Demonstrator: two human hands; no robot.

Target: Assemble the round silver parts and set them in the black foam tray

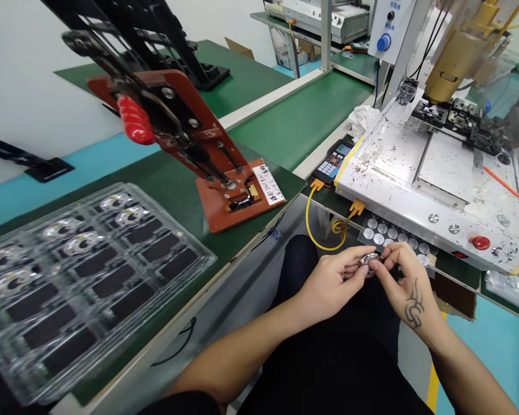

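Note:
Above my lap, both hands meet around a small shiny oval part (371, 262) with a silvery rim. My left hand (335, 279) grips its left side with thumb and fingers. From the other side my right hand (404, 279) pinches it, the thumb resting on its face. Fingers cover much of the part, so its exact kind does not show. To the left, a clear plastic tray (112, 276) lies on the green bench, with several similar shiny parts (84, 243) in its far and left pockets.
A red-brown toggle press (173, 127) with a red handle (136, 121) stands on the left bench. At right is a white dispensing machine (415, 184) with a red stop button (480, 242). A keypad controller (334, 161), yellow cable (309, 222) and sheet of round stickers (391, 233) lie near it.

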